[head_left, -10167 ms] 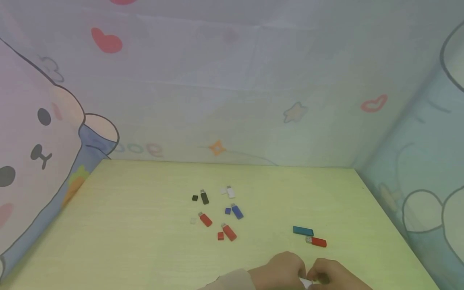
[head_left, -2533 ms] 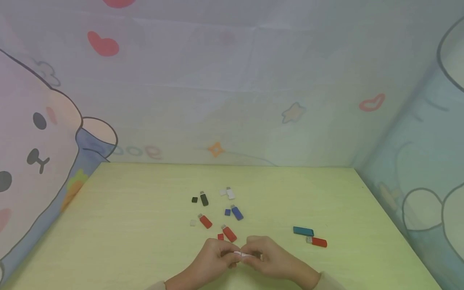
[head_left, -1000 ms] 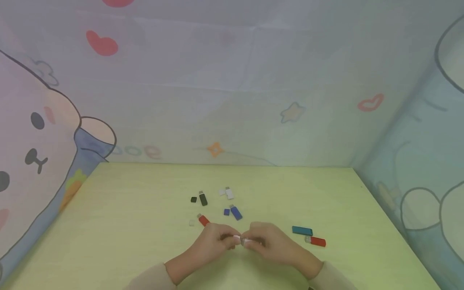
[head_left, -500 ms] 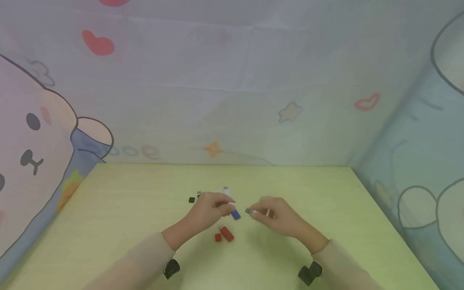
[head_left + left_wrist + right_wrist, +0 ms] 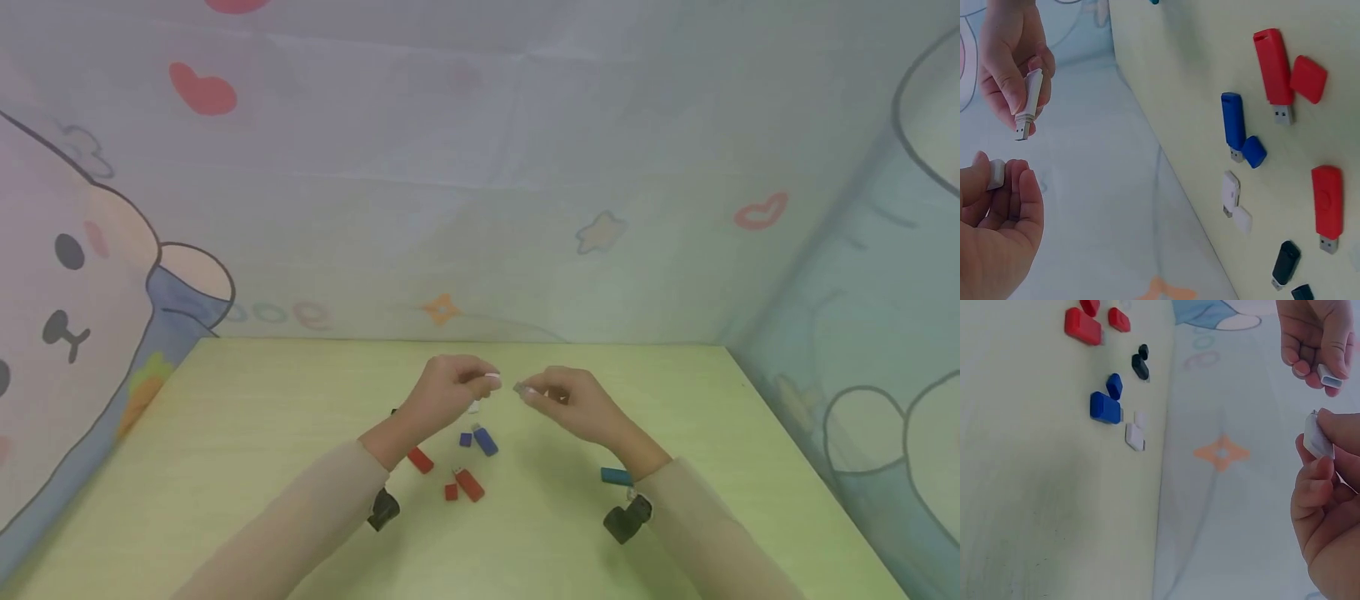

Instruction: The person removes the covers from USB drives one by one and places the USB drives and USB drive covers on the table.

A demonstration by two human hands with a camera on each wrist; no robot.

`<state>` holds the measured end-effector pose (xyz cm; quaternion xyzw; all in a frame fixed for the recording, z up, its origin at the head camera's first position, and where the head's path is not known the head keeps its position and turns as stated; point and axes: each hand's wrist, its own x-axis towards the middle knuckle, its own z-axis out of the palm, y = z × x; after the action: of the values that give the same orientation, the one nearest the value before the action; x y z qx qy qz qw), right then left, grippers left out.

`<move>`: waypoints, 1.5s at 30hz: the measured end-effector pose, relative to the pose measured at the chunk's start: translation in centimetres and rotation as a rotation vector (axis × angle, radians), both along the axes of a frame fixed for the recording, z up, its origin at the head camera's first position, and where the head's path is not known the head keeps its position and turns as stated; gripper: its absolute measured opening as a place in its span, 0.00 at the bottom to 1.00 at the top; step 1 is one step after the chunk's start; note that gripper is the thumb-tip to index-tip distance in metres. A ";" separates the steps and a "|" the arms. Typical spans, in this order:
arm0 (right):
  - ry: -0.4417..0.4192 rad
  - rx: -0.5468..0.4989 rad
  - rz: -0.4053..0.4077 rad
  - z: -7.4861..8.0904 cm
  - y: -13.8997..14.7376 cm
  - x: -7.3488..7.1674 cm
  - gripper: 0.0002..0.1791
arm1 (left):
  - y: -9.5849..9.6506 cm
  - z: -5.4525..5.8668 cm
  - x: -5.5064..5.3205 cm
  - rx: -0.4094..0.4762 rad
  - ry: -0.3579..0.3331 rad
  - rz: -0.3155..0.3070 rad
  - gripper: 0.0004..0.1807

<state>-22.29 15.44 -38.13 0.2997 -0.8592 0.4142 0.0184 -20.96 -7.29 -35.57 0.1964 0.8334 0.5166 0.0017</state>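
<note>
My left hand [image 5: 442,392] pinches a small white cap [image 5: 1330,376] between thumb and fingers, its hollow end showing in the right wrist view. A short gap away, my right hand [image 5: 573,400] grips a white USB stick [image 5: 1032,94] with its metal plug bare and pointing at the cap. Both hands are raised over the far part of the table. Below them lie a blue USB stick [image 5: 486,441] with its blue cap [image 5: 466,439], and another white USB stick [image 5: 1230,190] beside a white cap [image 5: 1242,220].
Nearer on the table [image 5: 525,550] are a red USB stick [image 5: 469,484] and red cap [image 5: 451,492]. A second red stick [image 5: 1327,203], a black stick [image 5: 1285,262] and its cap [image 5: 1302,292] lie leftward. A teal stick [image 5: 617,476] is partly behind the right wrist.
From near the table's front edge, both hands have moved to its far part. The white cap has come off the USB stick, and the hands now hold the two pieces apart.
</note>
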 end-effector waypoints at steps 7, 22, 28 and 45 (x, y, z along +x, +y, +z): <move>-0.075 -0.025 -0.066 0.1 -0.2 -1.5 0.15 | 0.8 0.4 -1.3 0.009 0.005 0.054 0.08; -0.177 -0.111 -0.141 -0.9 -0.8 -3.6 0.19 | 1.5 -1.8 -4.2 -0.040 -0.005 0.092 0.08; -0.223 -0.161 -0.178 -1.6 -1.1 -4.3 0.22 | 1.8 -2.6 -4.8 -0.054 -0.049 0.112 0.10; -0.297 -0.129 -0.272 -4.4 -1.7 -6.2 0.22 | 2.4 -5.3 -6.2 -0.133 -0.090 0.170 0.12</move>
<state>-28.49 13.75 -42.50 0.1149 -0.8567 0.5016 -0.0337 -27.21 -4.86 -40.91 0.1011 0.8787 0.4665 0.0083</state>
